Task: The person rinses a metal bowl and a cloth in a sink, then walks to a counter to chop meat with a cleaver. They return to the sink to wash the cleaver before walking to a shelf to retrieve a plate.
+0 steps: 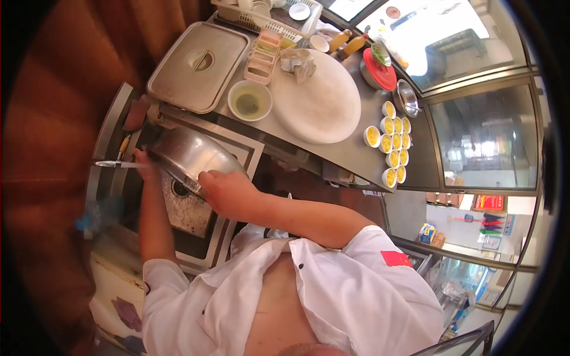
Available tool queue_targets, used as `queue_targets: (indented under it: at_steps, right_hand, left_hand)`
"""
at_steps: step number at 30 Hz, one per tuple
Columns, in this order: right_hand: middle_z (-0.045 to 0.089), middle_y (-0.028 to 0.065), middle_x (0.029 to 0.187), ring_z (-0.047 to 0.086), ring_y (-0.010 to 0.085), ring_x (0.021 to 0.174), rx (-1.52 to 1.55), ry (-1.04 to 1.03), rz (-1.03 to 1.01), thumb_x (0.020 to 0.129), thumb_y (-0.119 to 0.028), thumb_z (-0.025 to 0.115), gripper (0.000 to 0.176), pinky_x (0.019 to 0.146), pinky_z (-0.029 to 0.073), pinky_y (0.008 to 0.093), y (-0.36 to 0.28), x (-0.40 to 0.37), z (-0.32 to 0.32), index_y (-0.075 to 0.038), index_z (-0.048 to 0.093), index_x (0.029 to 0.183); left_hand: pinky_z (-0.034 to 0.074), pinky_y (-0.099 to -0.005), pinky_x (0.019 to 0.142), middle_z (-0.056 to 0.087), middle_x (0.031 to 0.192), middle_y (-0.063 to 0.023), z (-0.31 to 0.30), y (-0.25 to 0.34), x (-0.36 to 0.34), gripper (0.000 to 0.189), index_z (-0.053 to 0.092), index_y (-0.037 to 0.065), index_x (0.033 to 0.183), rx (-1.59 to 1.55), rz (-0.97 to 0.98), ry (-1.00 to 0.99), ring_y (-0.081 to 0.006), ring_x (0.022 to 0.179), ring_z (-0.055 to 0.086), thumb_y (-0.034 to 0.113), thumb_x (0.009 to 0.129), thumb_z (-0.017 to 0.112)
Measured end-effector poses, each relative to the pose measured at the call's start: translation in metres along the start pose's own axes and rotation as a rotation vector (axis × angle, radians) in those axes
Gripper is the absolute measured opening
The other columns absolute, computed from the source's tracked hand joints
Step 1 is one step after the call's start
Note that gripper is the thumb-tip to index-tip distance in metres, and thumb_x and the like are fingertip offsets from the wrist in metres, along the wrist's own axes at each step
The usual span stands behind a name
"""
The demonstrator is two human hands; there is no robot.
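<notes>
A large metal basin (199, 153) is tilted on its side above the sink (190, 218), its outer wall facing up. My right hand (224, 191) is closed on the basin's near rim. My left hand (145, 161) is closed at the basin's left rim, its fingers partly hidden and a little blurred. Just beside my left hand, the faucet (113, 164) reaches in from the left. The inside of the basin is turned away from view. Below it, the sink drain (180, 188) shows.
Behind the sink, the counter holds a lidded metal tray (199, 66), a bowl of cloudy liquid (250, 101), a round white board (317, 98) and several small cups with yellow contents (387, 143). A red-lidded pot (378, 70) and a metal bowl (406, 98) stand by the window.
</notes>
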State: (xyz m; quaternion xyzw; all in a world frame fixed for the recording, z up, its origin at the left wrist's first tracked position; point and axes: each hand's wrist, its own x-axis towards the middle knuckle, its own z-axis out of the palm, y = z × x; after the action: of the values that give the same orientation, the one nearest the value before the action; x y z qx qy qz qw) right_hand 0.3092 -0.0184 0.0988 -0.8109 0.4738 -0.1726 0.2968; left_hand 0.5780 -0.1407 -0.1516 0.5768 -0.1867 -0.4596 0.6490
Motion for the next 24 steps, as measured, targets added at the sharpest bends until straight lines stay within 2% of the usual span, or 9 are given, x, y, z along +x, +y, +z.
queue_targets:
  at_steps: [2,3,5,12,14,16,19,20,24]
  right_hand:
    - [0.059,0.0144,0.084,0.061,0.0388,0.069,-0.019,-0.009,-0.004,0.078,-0.007,0.061,0.022,0.06,0.051,0.0469,-0.005,0.0,-0.007,-0.003,0.046,0.093]
    - [0.059,0.0143,0.085,0.061,0.0387,0.07,-0.028,-0.033,-0.013,0.078,-0.006,0.061,0.022,0.059,0.051,0.0466,-0.007,0.0,-0.009,-0.003,0.046,0.093]
    - [0.059,0.0144,0.086,0.061,0.0385,0.07,-0.027,-0.029,-0.023,0.078,-0.006,0.061,0.021,0.06,0.051,0.0465,-0.005,0.002,-0.008,-0.003,0.047,0.094]
    - [0.061,0.0178,0.085,0.061,0.0421,0.075,0.065,0.066,0.03,0.079,-0.01,0.061,0.021,0.065,0.049,0.0511,0.009,0.02,-0.001,-0.001,0.048,0.093]
    - [0.062,0.0194,0.083,0.061,0.0432,0.077,0.146,0.114,0.11,0.078,-0.011,0.061,0.021,0.066,0.048,0.0514,0.018,0.022,-0.008,-0.001,0.048,0.091]
    - [0.063,0.0206,0.075,0.063,0.0397,0.075,0.251,0.24,0.236,0.078,-0.013,0.062,0.019,0.064,0.048,0.0466,0.038,0.021,0.002,-0.002,0.051,0.089]
    - [0.06,0.0195,0.074,0.062,0.0375,0.07,0.504,0.307,0.431,0.077,-0.013,0.062,0.019,0.063,0.047,0.0451,0.049,0.014,0.0,-0.003,0.053,0.09]
    - [0.058,0.0135,0.07,0.06,0.0285,0.064,0.594,0.34,0.456,0.078,-0.013,0.063,0.018,0.059,0.047,0.0387,0.06,0.013,0.013,-0.002,0.055,0.09]
    - [0.053,0.0015,0.068,0.052,0.0149,0.058,1.021,0.297,0.693,0.082,-0.014,0.063,0.013,0.052,0.043,0.0298,0.072,0.009,0.036,-0.004,0.055,0.085]
  left_hand:
    - [0.045,-0.0385,0.082,0.061,0.089,-0.0088,0.007,0.015,-0.007,0.048,0.056,-0.001,0.095,0.498,0.036,0.148,-0.023,0.086,0.056,0.044,0.102,0.039]
    - [0.045,-0.0385,0.082,0.061,0.089,-0.0088,-0.025,-0.015,0.022,0.048,0.056,-0.001,0.095,0.498,0.038,0.143,-0.023,0.086,0.056,0.044,0.102,0.039]
    - [0.046,-0.0377,0.088,0.063,0.103,-0.014,-0.075,-0.075,0.068,0.045,0.057,-0.004,0.109,0.688,0.286,-0.334,-0.0249,0.096,0.059,0.038,0.102,0.042]
    - [0.044,-0.037,0.094,0.062,0.118,-0.0136,-0.054,-0.03,-0.011,0.035,0.056,-0.003,0.121,0.503,0.188,-0.546,-0.0258,0.108,0.058,0.023,0.098,0.051]
    - [0.042,-0.0372,0.099,0.059,0.126,-0.015,-0.072,-0.031,-0.014,0.04,0.054,-0.001,0.128,0.962,0.152,-0.488,-0.0247,0.113,0.056,0.022,0.096,0.054]
    - [0.04,-0.0383,0.102,0.057,0.13,-0.0161,-0.082,-0.023,-0.042,0.047,0.052,0.001,0.134,0.859,-0.127,-0.47,-0.0259,0.118,0.055,0.023,0.093,0.06]
    - [0.043,-0.04,0.099,0.061,0.124,-0.0137,-0.121,-0.023,-0.085,0.044,0.057,-0.001,0.125,0.489,-0.591,-0.35,-0.0284,0.115,0.058,0.026,0.09,0.064]
    - [0.045,-0.0405,0.098,0.062,0.121,-0.0124,-0.131,-0.013,-0.1,0.042,0.058,-0.001,0.122,0.309,-0.746,-0.301,-0.0281,0.113,0.059,0.026,0.089,0.064]
    - [0.046,-0.0412,0.096,0.063,0.115,-0.0095,-0.163,0.041,-0.147,0.035,0.06,0.001,0.114,-0.102,-0.644,-0.181,-0.0272,0.106,0.06,0.022,0.087,0.065]
